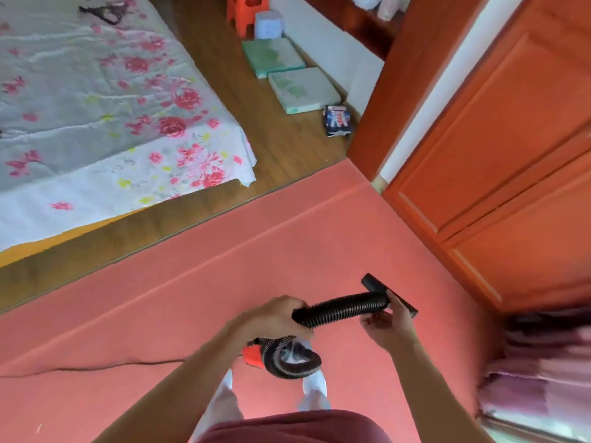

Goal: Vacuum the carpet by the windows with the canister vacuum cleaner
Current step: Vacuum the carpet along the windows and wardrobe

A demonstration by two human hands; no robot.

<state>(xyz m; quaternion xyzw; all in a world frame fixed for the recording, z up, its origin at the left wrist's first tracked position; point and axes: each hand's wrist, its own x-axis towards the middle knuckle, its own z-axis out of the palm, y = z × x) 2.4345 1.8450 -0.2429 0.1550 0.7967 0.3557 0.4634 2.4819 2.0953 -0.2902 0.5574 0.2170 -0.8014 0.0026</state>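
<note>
Hose point(342, 310) is held up off the carpet point(224, 266) in both hands, at the lower centre of the view. Its free run has a long axis of roughly 9-to-3, rising a little toward 2. Nozzle point(372, 282) is at the 3 end, with its flat head set across the hose at about 10-to-4, clear of the pile.

Left hand point(275, 318) is wrapped around the hose at the 9 end, fingers curled over the top. Right hand point(391, 327) is held at the nozzle neck, thumb up against it and fingers curled beneath. That hand is the nearer one to the head.

Canister point(252, 358) is seen at 6 from the left hand as an orange body, mostly hidden by the hand and a hose loop. Whether it rests on the carpet or hangs cannot be told.

Key relation: the nozzle lies at 12 to 1 from the right fingers, and the carpet is below. The head probably has to be tipped down and laid flat before any stroke is made.

Cord point(96, 367) is trailed across the carpet toward 9, so a snag risk is judged if strokes are run that way. Carpet is pink, low-pile, with one seam line.

A blurred curtain point(527, 378) is at 4, so the windows are presumed there. Orange panels point(511, 155) are at 2, wood floor point(271, 132) at 12 and a floral bed point(96, 107) at 10.
</note>
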